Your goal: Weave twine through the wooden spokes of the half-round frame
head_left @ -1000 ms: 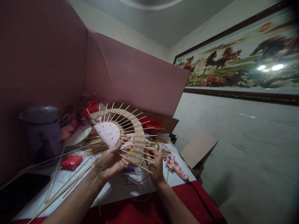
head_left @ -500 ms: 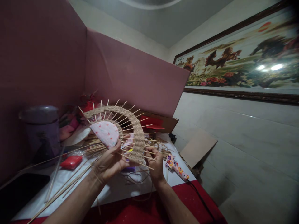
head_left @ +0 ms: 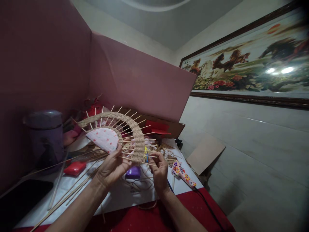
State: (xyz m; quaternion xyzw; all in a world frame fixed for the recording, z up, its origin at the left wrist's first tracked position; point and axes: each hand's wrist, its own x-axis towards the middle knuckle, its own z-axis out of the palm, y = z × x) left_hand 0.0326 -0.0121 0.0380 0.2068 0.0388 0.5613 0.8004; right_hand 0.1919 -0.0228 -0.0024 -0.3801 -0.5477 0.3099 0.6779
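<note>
Gripping the half-woven fan (head_left: 135, 141) at its pink fabric core, the left hand (head_left: 112, 167) pinches it upright above the table (head_left: 120, 196). At three o'clock, the right hand (head_left: 158, 169) pinches a spoke (head_left: 145, 163) near the weave's end; bending too hard risks snapping it.

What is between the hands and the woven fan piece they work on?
Nothing visible. The left hand grips the woven fan piece at its lower edge by the pink cloth centre, and the right hand pinches the thin sticks at its right end.
</note>
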